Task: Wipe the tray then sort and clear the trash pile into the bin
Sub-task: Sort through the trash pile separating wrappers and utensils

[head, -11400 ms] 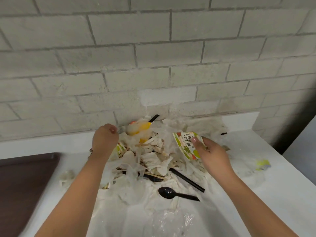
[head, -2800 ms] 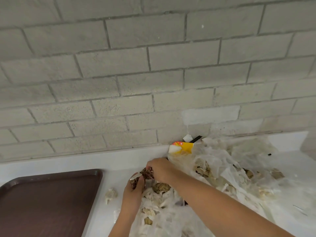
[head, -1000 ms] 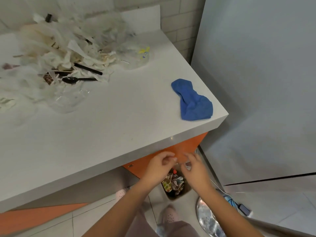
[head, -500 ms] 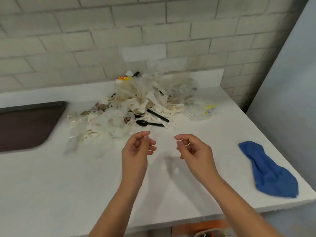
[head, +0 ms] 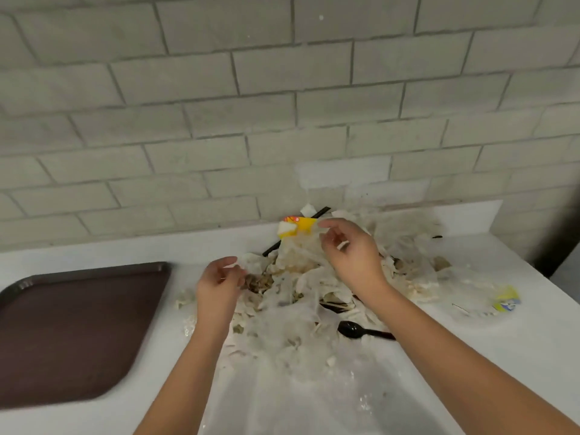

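Hovering over the far part of the trash pile of crumpled white paper and clear plastic film [head: 301,296], the right hand [head: 351,252] has its fingers loosely curled, thumb and forefinger just beside a yellow paper wrapper with red print [head: 299,226] at the pile's back edge. A pale scrap shows between its fingers, but motion blur makes it impossible to tell whether the hand grips it or only hangs above it. The left hand [head: 219,279] sits lower, at the pile's left edge, with its fingers curled inward and the fingertips against a bit of white paper; whether they pinch it cannot be told either. Both forearms come in from the bottom of the view, and the pile lies between and under them.

Near the right forearm, on the pile's near side, a black plastic spoon [head: 354,329] lies with its bowl pointing left. A thin black straw [head: 320,211] pokes out behind the yellow wrapper, against the grey brick wall [head: 282,105]. To the right of the pile, apart from both hands, a small yellow-and-blue packet [head: 507,301] rests among clear film. All of it sits on a flat white counter [head: 502,356]. Left of the left hand, near the pile but not touching it, lies a dark brown rectangular plastic tray [head: 78,324] with rounded corners
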`<action>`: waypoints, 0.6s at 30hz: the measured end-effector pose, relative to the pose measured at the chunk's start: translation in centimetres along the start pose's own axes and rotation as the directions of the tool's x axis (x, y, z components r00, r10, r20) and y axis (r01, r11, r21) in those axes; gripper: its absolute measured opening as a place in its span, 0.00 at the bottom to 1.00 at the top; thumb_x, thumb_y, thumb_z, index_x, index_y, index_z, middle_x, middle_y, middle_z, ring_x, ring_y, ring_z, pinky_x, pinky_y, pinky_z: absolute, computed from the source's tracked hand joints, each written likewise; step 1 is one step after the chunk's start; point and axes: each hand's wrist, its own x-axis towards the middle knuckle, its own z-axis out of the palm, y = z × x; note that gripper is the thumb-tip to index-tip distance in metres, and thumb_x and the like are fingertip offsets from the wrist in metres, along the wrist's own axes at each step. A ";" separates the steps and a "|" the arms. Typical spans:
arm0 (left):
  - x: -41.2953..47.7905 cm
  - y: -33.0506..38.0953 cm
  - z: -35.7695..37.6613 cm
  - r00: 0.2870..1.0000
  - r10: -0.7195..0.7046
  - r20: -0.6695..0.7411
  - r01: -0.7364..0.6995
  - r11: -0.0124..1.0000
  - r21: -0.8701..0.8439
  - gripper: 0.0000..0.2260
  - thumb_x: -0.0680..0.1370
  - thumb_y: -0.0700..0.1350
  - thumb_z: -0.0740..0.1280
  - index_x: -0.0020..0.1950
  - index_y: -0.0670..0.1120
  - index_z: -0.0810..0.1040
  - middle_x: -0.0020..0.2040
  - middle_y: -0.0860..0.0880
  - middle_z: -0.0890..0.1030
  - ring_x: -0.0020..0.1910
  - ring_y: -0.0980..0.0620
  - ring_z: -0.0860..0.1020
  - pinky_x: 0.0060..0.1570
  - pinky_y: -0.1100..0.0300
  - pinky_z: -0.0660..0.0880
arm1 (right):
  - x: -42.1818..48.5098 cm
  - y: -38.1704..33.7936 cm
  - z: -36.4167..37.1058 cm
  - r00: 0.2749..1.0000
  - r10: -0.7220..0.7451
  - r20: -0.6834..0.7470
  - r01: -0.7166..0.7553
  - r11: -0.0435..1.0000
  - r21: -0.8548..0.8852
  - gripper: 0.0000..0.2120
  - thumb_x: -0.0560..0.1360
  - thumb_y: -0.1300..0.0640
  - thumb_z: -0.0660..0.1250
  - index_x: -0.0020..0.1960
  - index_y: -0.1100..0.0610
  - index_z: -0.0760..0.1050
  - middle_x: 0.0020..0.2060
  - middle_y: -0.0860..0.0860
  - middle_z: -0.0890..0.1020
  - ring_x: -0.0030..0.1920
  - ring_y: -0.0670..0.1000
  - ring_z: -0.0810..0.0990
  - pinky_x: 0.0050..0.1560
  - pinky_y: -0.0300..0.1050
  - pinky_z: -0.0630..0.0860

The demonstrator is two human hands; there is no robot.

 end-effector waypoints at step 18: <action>13.6 -7.1 2.6 0.854 0.025 0.519 -0.485 0.396 0.780 0.20 0.76 0.50 0.64 0.68 0.59 0.70 0.63 0.54 0.77 0.61 0.53 0.74 0.65 0.56 0.61 | 13.1 6.9 12.6 0.907 0.146 0.396 0.299 0.440 -0.847 0.22 0.73 0.49 0.68 0.64 0.51 0.68 0.62 0.54 0.69 0.64 0.56 0.67 0.62 0.50 0.65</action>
